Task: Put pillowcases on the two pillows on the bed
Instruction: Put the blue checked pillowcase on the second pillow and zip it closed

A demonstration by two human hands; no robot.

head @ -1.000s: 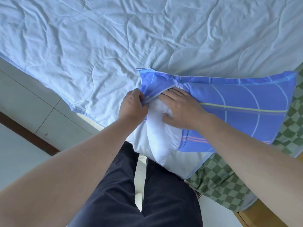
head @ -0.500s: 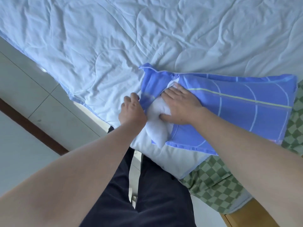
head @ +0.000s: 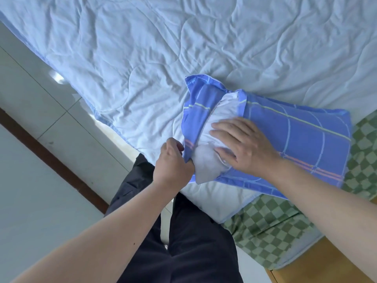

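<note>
Left fingers [head: 179, 149] pinch the pillowcase [head: 295, 139] hem; right fingers [head: 221, 132] lie flat on the pillow [head: 206, 162].

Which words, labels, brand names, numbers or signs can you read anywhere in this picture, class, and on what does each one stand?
None can be read. The blue pillowcase bears only lines in yellow, white and orange, no writing.
The white pillow, the pale quilt and the green checked sheet show no label or tag with text.
</note>
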